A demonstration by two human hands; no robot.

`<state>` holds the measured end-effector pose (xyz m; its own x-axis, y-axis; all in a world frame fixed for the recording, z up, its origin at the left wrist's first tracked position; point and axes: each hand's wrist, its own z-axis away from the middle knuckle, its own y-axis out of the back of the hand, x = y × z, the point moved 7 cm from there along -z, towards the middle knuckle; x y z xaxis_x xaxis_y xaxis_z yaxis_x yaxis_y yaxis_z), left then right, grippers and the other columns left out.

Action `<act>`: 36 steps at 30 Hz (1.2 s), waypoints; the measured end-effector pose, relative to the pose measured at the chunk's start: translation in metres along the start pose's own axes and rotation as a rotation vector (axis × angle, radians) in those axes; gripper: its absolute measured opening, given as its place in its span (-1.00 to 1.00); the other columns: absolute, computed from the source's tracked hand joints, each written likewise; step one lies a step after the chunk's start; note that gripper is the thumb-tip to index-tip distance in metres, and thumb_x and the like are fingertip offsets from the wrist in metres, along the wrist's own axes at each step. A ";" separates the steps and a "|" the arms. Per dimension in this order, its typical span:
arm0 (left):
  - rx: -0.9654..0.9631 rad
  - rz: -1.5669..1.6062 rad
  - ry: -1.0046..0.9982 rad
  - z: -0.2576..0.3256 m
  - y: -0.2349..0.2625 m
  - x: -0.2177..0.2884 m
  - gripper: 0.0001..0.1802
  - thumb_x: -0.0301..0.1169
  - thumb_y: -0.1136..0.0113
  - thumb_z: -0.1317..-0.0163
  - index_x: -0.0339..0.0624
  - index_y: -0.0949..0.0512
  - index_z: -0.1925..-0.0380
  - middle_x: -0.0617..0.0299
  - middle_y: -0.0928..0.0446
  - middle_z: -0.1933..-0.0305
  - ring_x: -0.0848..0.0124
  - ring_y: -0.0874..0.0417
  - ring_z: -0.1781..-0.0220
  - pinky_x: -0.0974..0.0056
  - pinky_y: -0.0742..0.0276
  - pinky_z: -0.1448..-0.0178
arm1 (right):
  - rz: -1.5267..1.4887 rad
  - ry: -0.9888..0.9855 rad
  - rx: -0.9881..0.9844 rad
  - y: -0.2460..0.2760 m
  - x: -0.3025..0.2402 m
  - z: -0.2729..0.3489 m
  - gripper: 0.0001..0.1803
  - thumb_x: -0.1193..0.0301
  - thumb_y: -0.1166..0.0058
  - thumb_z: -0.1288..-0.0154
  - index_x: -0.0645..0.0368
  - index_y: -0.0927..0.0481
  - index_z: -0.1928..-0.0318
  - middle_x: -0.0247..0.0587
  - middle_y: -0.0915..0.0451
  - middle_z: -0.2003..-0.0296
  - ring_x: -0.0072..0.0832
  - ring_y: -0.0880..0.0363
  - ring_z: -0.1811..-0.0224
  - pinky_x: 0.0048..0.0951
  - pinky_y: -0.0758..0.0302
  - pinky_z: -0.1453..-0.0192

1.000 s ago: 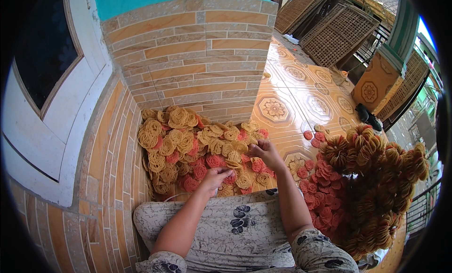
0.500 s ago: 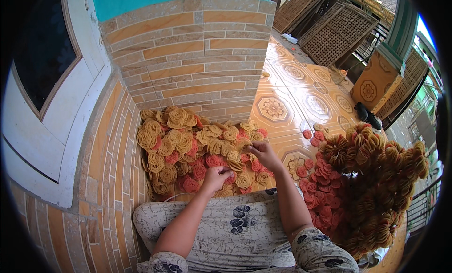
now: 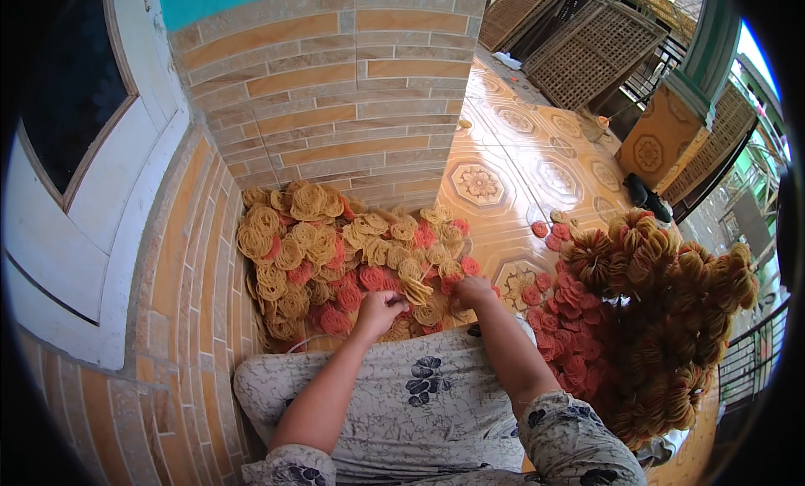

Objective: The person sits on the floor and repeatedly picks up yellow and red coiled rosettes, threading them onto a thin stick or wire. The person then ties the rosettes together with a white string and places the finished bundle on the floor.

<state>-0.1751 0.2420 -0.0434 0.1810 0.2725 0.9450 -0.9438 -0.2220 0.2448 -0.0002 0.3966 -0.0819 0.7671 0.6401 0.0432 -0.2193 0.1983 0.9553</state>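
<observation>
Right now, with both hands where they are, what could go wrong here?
The left hand seems to pinch the fanned yellow discs only near an edge, so some might slip down.
The right hand is down at the heap, where lacy discs overlap, so one might snag its neighbours.
Loose pink discs lie close beside the right forearm, so a sideways swing could scatter or crush some.
</observation>
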 end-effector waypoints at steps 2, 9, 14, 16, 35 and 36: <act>0.002 -0.054 -0.013 0.002 0.001 0.003 -0.81 -0.40 -0.30 -0.15 -0.27 -0.66 0.28 0.28 -0.68 0.36 0.57 -0.60 0.33 0.41 -0.47 0.17 | -0.142 -0.035 -0.172 -0.001 0.010 -0.006 -0.61 0.27 -0.38 0.09 0.12 -0.64 0.21 -0.11 -0.68 0.26 -0.26 -0.64 0.21 -0.30 -0.54 0.13; -0.007 -0.152 -0.067 0.001 -0.003 0.002 -0.78 -0.33 -0.30 -0.10 -0.21 -0.68 0.29 0.17 -0.68 0.40 0.42 -0.65 0.38 0.33 -0.49 0.21 | -1.218 0.006 0.018 0.044 0.019 -0.006 -0.82 0.50 -0.22 -0.19 0.32 -0.52 0.25 -0.25 -0.64 0.38 -0.58 -0.60 0.31 -0.54 -0.51 0.18; -0.013 -0.143 -0.017 -0.001 -0.003 -0.003 -0.79 -0.33 -0.29 -0.12 -0.21 -0.68 0.31 0.17 -0.67 0.43 0.45 -0.64 0.41 0.33 -0.48 0.25 | -1.367 0.093 0.040 0.065 0.002 0.001 -0.78 0.47 -0.23 -0.22 0.30 -0.49 0.20 -0.26 -0.63 0.33 -0.60 -0.59 0.25 -0.56 -0.49 0.11; 0.013 -0.113 -0.022 0.000 -0.001 -0.001 -0.81 -0.35 -0.28 -0.13 -0.22 -0.68 0.31 0.18 -0.67 0.44 0.47 -0.63 0.43 0.34 -0.48 0.27 | -1.389 0.139 0.053 0.071 -0.004 0.004 -0.78 0.47 -0.24 -0.22 0.29 -0.49 0.21 -0.28 -0.62 0.33 -0.60 -0.59 0.23 -0.56 -0.49 0.10; 0.071 -0.163 -0.046 -0.004 0.005 -0.002 -0.77 -0.35 -0.32 -0.09 -0.25 -0.67 0.28 0.11 -0.67 0.43 0.45 -0.65 0.43 0.31 -0.50 0.27 | -0.481 -0.115 0.096 0.007 0.037 -0.068 -0.73 0.25 -0.30 -0.02 0.06 -0.70 0.24 -0.19 -0.68 0.42 -0.28 -0.64 0.33 -0.27 -0.55 0.22; 0.068 -0.167 -0.058 -0.003 0.005 0.001 -0.77 -0.35 -0.31 -0.09 -0.25 -0.67 0.28 0.10 -0.67 0.42 0.43 -0.66 0.41 0.30 -0.50 0.26 | -0.597 -0.089 0.078 0.015 0.037 -0.062 -0.73 0.25 -0.31 -0.03 0.09 -0.70 0.26 -0.20 -0.68 0.42 -0.32 -0.64 0.35 -0.30 -0.54 0.25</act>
<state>-0.1806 0.2438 -0.0421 0.3512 0.2569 0.9004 -0.8788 -0.2415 0.4116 -0.0127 0.4695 -0.0842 0.7923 0.3701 -0.4851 0.3062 0.4466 0.8407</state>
